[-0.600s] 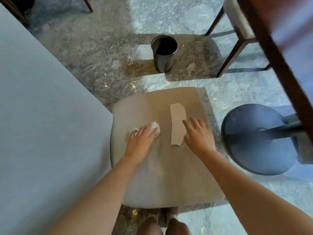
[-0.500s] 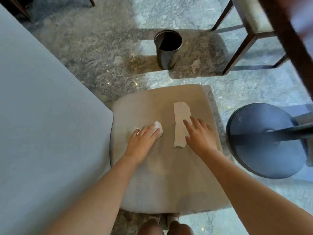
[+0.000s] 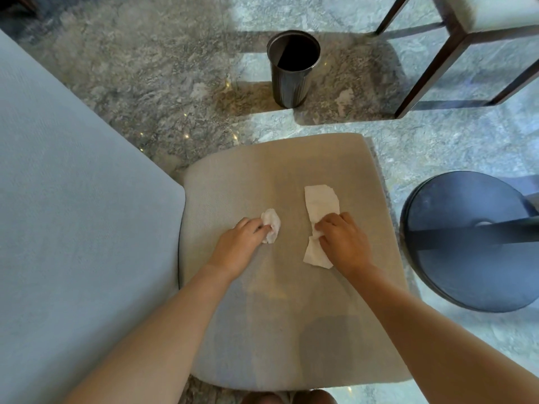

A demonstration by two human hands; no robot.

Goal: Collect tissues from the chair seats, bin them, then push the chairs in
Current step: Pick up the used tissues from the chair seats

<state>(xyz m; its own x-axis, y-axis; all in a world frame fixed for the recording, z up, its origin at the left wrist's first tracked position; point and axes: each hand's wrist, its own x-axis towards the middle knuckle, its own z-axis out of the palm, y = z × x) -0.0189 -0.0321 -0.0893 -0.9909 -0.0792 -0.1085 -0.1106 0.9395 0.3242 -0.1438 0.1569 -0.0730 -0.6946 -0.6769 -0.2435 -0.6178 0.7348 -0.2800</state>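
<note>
Both hands are down on the chair seat [image 3: 291, 316], nearest thing in view. Left hand [image 3: 237, 246]: fingers curled, pinching the edge of a small crumpled tissue [image 3: 271, 224] that sits mid-seat, left of centre. Right hand [image 3: 344, 243]: fingertips bent in and gripping the long flat tissue strip [image 3: 319, 205] approx at its middle; strip bunches there, far end lies flat on the cushion, near end pokes out below the hand.

Handling, as I judge it: both pieces v. light, soft, no stiffness, tear easily, esp. the strip w/ its ragged edges. Pinch at the middle or scrunch into the palm; dragging over the textured fabric could shred it. No real slip risk, but a loose end can flap on the way over.

Further off, the dark bin [image 3: 293, 68] stands open on the marble floor [image 3: 145, 68], just beyond the seat's far edge.

Labels/writing: none readable anywhere.
</note>
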